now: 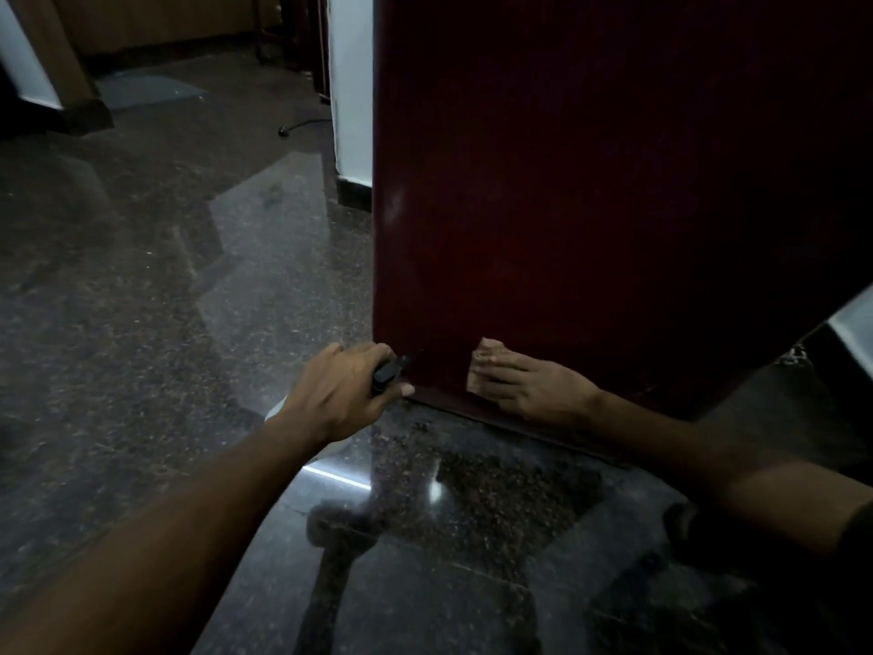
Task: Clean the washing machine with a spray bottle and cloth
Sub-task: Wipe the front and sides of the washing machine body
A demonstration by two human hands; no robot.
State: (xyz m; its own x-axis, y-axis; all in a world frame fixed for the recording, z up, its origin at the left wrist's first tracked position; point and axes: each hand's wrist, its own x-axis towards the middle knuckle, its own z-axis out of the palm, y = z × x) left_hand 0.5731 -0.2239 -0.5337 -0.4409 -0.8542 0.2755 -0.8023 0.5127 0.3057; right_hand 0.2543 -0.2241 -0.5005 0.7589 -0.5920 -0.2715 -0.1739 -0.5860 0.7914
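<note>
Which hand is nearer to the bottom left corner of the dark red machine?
Left. The left hand, holding the spray bottle, is at the machine corner; the right hand presses the panel further right.

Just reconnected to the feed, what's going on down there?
A person is crouched low at the dark red washing machine. The left hand grips a spray bottle's black nozzle, aimed at the panel's bottom corner. The right hand presses a cloth flat against the lower panel, just above the polished stone floor.
</note>
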